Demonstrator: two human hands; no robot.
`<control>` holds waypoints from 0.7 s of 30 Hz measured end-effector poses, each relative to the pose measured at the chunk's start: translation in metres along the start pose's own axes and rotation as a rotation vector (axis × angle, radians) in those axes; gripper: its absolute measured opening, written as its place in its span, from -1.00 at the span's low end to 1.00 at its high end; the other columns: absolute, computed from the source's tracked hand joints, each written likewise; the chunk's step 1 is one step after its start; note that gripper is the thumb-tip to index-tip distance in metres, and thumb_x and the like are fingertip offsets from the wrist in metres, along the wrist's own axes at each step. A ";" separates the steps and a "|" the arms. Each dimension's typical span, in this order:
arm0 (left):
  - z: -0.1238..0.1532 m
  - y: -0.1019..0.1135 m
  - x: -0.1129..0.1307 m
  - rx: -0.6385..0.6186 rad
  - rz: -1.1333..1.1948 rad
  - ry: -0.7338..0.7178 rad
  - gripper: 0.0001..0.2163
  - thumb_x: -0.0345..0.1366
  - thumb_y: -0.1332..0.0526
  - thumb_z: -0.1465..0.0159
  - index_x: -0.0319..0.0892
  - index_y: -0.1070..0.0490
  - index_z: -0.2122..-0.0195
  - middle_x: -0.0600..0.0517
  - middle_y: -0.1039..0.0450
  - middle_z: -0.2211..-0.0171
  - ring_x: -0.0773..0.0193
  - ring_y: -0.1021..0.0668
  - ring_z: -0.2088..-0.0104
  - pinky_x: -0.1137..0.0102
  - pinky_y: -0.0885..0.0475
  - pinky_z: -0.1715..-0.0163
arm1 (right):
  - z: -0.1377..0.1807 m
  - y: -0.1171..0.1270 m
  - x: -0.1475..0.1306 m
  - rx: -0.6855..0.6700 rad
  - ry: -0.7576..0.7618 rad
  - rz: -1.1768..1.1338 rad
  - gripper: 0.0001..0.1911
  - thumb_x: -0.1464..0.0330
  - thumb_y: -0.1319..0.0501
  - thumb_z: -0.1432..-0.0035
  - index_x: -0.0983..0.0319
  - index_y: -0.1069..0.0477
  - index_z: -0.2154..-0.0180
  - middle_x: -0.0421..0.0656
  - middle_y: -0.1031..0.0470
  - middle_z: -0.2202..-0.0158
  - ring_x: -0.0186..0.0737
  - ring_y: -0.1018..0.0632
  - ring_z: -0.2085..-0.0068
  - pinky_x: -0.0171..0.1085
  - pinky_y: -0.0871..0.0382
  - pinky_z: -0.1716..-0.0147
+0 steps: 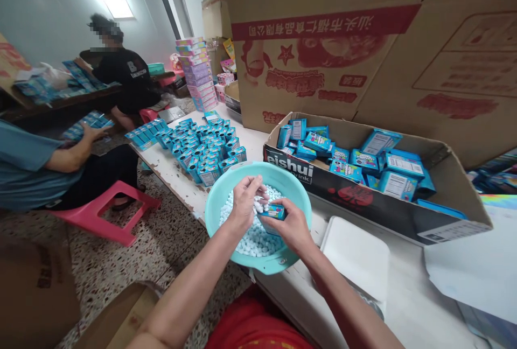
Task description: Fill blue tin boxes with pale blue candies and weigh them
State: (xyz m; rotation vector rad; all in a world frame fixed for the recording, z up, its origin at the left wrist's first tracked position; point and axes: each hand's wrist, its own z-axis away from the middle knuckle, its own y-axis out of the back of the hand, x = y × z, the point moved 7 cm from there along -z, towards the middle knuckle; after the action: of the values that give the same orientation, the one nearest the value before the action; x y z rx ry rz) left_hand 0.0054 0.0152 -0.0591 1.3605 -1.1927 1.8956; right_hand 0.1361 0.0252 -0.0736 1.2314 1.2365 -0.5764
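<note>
A turquoise plastic basin (218,187) full of small white candies (258,241) stands at the table's edge in front of me. Over it, my right hand (293,225) grips a small blue candy box (276,211) lying tilted, one end toward the left. My left hand (246,198) is cupped beside that end, its fingers curled around several white candies (260,205) at the box's mouth. Whether any candy has entered the box is hidden by the fingers.
Many blue boxes (202,149) stand on the table beyond the basin. An open carton (323,187) on the right holds more blue boxes. Near my right forearm lies a white scale (355,252). Two people sit left, one by a pink stool (109,209).
</note>
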 end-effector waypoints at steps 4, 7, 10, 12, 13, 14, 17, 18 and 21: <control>0.002 -0.005 0.005 -0.018 -0.049 -0.056 -0.69 -0.06 -0.29 -0.05 -0.22 -0.31 0.50 0.13 -0.34 0.62 0.43 -0.42 0.64 0.52 -0.29 0.63 | -0.001 -0.001 -0.002 -0.012 0.005 -0.034 -0.69 0.26 -0.32 0.13 0.19 -0.43 0.27 -0.16 -0.51 0.29 -0.12 -0.49 0.26 -0.19 -0.31 0.23; 0.006 -0.014 0.003 -0.094 -0.083 -0.043 -0.70 -0.05 -0.27 -0.07 -0.21 -0.33 0.47 0.14 -0.33 0.62 0.44 -0.39 0.67 0.53 -0.25 0.67 | -0.001 -0.004 -0.004 -0.029 0.007 -0.032 -0.71 0.27 -0.32 0.13 0.20 -0.44 0.28 -0.17 -0.51 0.31 -0.14 -0.49 0.29 -0.21 -0.31 0.26; 0.006 -0.020 0.004 -0.168 -0.099 -0.018 -0.71 -0.05 -0.26 -0.08 -0.20 -0.33 0.44 0.17 -0.29 0.64 0.46 -0.33 0.71 0.53 -0.20 0.71 | 0.000 -0.005 -0.005 -0.073 0.010 -0.031 -0.74 0.28 -0.32 0.14 0.20 -0.45 0.32 -0.19 -0.50 0.34 -0.16 -0.48 0.31 -0.23 -0.30 0.28; 0.001 -0.013 0.011 -0.149 -0.117 -0.053 -0.72 -0.05 -0.22 -0.10 -0.19 -0.32 0.43 0.17 -0.27 0.64 0.46 -0.31 0.71 0.52 -0.19 0.70 | 0.001 0.000 -0.004 -0.059 -0.012 -0.065 -0.71 0.26 -0.34 0.16 0.20 -0.46 0.31 -0.19 -0.51 0.34 -0.16 -0.48 0.32 -0.23 -0.31 0.29; -0.004 -0.005 0.015 -0.118 -0.155 -0.084 -0.72 -0.03 -0.19 -0.12 -0.18 -0.31 0.41 0.17 -0.27 0.63 0.45 -0.32 0.69 0.51 -0.21 0.68 | 0.002 0.006 -0.003 -0.024 -0.026 -0.087 -0.67 0.24 -0.35 0.16 0.20 -0.46 0.29 -0.18 -0.52 0.33 -0.16 -0.49 0.32 -0.23 -0.32 0.29; -0.009 0.005 0.018 -0.087 -0.236 -0.114 -0.71 -0.02 -0.15 -0.14 -0.17 -0.31 0.41 0.15 -0.28 0.61 0.42 -0.35 0.66 0.50 -0.24 0.64 | 0.003 0.012 -0.002 0.023 -0.038 -0.107 -0.64 0.21 -0.36 0.16 0.20 -0.45 0.26 -0.17 -0.52 0.32 -0.16 -0.50 0.32 -0.24 -0.33 0.29; -0.018 0.027 0.007 -0.164 -0.810 -0.087 -0.71 -0.02 -0.13 -0.13 -0.17 -0.34 0.38 0.01 -0.42 0.42 0.23 -0.49 0.37 0.35 -0.39 0.36 | 0.004 0.028 0.003 0.108 -0.056 -0.127 -0.60 0.17 -0.37 0.17 0.20 -0.46 0.26 -0.15 -0.53 0.30 -0.16 -0.51 0.33 -0.23 -0.35 0.31; -0.017 0.032 -0.004 -0.242 -1.061 -0.043 -0.70 -0.02 -0.15 -0.11 -0.17 -0.37 0.34 -0.06 -0.44 0.32 0.12 -0.49 0.23 0.25 -0.38 0.24 | 0.004 0.030 0.005 0.110 -0.060 -0.124 -0.60 0.17 -0.37 0.19 0.21 -0.46 0.27 -0.15 -0.53 0.31 -0.16 -0.51 0.33 -0.23 -0.35 0.31; 0.004 0.040 -0.041 -0.512 -1.606 0.095 -0.50 0.11 -0.18 -0.01 -0.14 -0.39 0.13 -0.20 -0.34 0.00 -0.20 -0.35 -0.05 0.00 -0.27 0.06 | -0.001 0.035 0.007 0.147 -0.066 -0.138 -0.59 0.16 -0.37 0.19 0.21 -0.47 0.26 -0.15 -0.54 0.31 -0.15 -0.51 0.33 -0.22 -0.35 0.31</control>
State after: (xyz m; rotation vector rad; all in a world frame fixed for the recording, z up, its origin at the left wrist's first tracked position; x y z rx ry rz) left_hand -0.0098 -0.0037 -0.1112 1.1968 -0.1785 0.4350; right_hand 0.1688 0.0386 -0.0664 1.2454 1.2476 -0.8150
